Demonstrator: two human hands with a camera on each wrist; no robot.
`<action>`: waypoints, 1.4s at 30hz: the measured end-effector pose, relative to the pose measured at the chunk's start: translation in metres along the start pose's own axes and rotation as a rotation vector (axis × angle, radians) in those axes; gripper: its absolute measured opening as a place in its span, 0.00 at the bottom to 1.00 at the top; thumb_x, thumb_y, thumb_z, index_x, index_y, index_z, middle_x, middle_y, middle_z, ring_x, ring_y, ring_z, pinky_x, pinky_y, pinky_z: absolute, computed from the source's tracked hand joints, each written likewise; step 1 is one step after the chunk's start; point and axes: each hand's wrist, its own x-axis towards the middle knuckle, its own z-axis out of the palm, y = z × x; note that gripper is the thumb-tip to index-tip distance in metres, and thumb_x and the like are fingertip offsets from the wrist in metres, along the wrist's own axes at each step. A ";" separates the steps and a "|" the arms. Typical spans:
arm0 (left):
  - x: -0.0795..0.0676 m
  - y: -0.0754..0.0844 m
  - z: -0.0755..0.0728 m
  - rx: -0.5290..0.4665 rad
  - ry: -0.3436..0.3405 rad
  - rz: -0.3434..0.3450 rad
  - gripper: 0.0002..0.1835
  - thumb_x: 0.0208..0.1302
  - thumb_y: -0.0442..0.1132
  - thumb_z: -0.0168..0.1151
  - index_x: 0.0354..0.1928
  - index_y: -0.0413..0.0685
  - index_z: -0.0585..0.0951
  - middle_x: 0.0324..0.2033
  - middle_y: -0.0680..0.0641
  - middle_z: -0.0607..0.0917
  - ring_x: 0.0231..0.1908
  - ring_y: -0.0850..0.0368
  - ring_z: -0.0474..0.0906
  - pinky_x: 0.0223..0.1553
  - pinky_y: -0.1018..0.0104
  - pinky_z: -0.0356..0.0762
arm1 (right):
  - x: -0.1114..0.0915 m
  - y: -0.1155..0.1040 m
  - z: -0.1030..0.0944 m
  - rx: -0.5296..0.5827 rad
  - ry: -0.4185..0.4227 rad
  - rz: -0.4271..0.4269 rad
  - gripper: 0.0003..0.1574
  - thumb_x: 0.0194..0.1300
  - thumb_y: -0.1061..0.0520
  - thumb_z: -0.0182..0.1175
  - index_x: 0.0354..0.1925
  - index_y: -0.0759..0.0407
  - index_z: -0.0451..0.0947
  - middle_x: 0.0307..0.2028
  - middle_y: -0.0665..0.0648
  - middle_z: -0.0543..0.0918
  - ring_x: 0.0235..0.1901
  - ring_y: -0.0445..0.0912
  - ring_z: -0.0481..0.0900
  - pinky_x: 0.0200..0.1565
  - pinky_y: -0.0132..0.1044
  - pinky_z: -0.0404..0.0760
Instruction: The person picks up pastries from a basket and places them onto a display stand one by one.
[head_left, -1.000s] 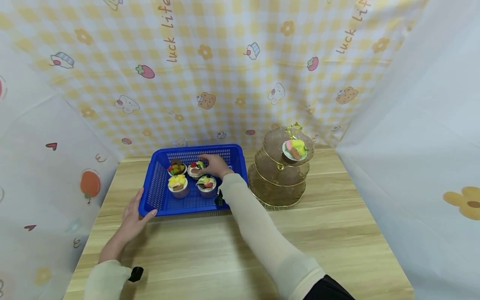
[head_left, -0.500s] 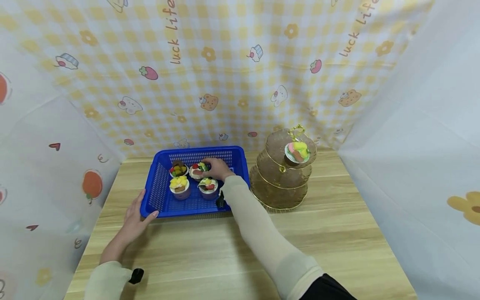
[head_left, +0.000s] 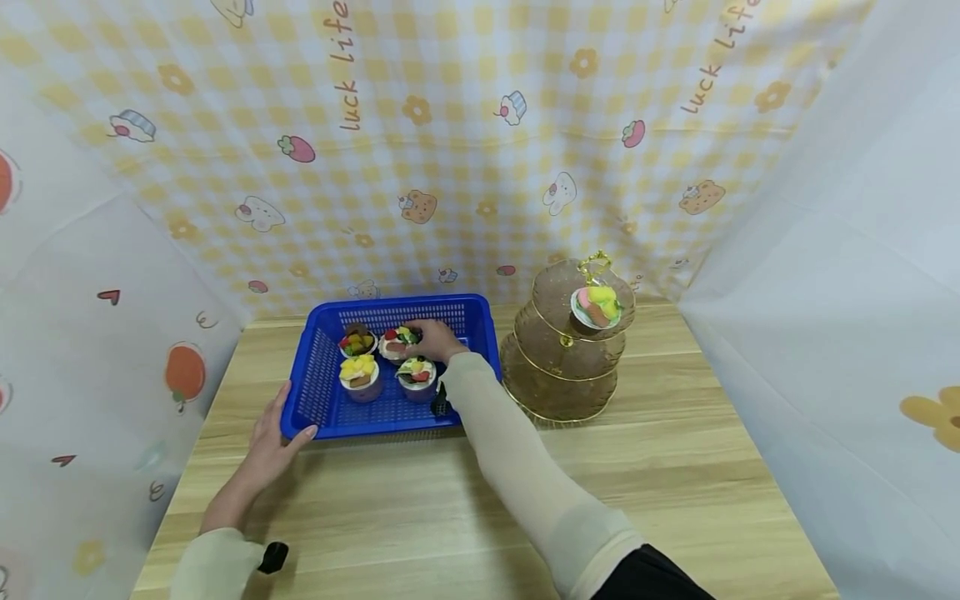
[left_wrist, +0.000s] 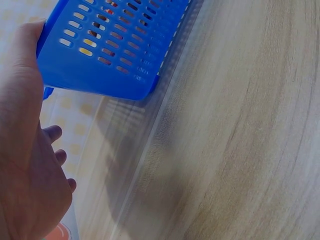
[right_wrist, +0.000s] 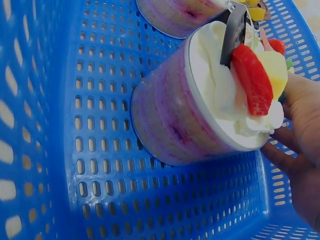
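In the head view, my left hand point(head_left: 270, 442) grips the front-left corner of the blue plastic basket point(head_left: 352, 429), thumb at the front rim and fingers along the left side. Inside the basket, my right hand point(head_left: 437, 340) pinches the back-right cupcake point(head_left: 395, 346), topped with cream and fruit. Its lower part is hidden. Just in front stands a cream-topped cake cup point(head_left: 417, 381); the right wrist view shows this cup's point(right_wrist: 180, 110) purple layers, red slice and dark piece, with my right hand point(right_wrist: 302, 135) behind it. The held cupcake is mostly hidden there.
Left in the basket are a yellow-topped cake cup point(head_left: 362, 379) and a dark fruit-topped cupcake point(head_left: 357, 340). To the right stands a three-tier brown stand point(head_left: 558, 396) with gold edges, a cupcake point(head_left: 596, 308) on its top tier. A checked curtain point(head_left: 465, 167) hangs behind the table.
My right hand has settled lower onto the back-right cupcake, its fingers closing at the cupcake's side. My left hand stays at the basket corner. The head view has shifted slightly.
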 end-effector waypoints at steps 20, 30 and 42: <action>-0.001 0.001 0.000 0.000 -0.020 -0.036 0.51 0.71 0.58 0.54 0.77 0.66 0.26 0.76 0.26 0.37 0.71 0.18 0.36 0.61 0.17 0.41 | 0.002 -0.001 0.009 0.054 -0.023 0.070 0.52 0.53 0.45 0.75 0.72 0.49 0.65 0.69 0.53 0.73 0.65 0.49 0.74 0.62 0.45 0.78; -0.002 0.001 0.002 -0.007 -0.013 -0.018 0.51 0.71 0.57 0.54 0.78 0.64 0.27 0.76 0.26 0.37 0.71 0.18 0.36 0.60 0.16 0.42 | -0.001 0.000 0.011 0.034 0.061 0.075 0.48 0.52 0.43 0.76 0.67 0.52 0.70 0.63 0.54 0.78 0.59 0.49 0.78 0.56 0.44 0.81; -0.001 0.003 0.000 -0.005 -0.013 -0.020 0.51 0.71 0.57 0.53 0.78 0.62 0.27 0.76 0.27 0.36 0.71 0.19 0.36 0.61 0.17 0.40 | -0.010 -0.006 -0.014 0.117 0.115 -0.016 0.49 0.53 0.39 0.73 0.67 0.54 0.69 0.63 0.55 0.78 0.57 0.49 0.79 0.58 0.46 0.80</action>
